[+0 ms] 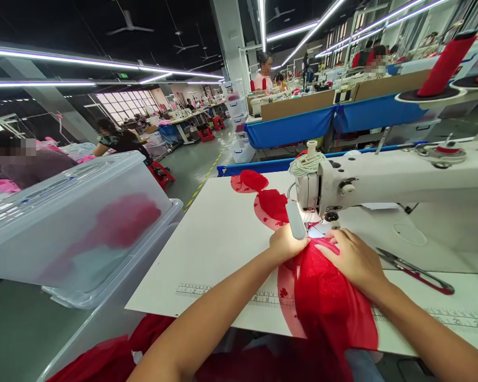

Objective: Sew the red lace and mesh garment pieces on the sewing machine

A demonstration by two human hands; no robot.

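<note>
Sheer red lace fabric [322, 292] runs under the head of a white sewing machine [386, 178] and drapes over the table's front edge. My left hand [286, 245] is closed on the fabric just left of the needle, its fingertips partly hidden by a pale plate on the machine. On the other side, my right hand [354, 258] pinches the fabric's edge between thumb and fingers. More red lace pieces [273, 207] lie behind the needle, trailing to the far table edge.
Thread snips [416, 270] lie right of my right hand. A printed ruler [195, 289] runs along the table's front. Clear plastic bins [75, 228] stand at left, with red cloth below. A red thread cone [446, 66] stands upper right. Other people sit at machines beyond.
</note>
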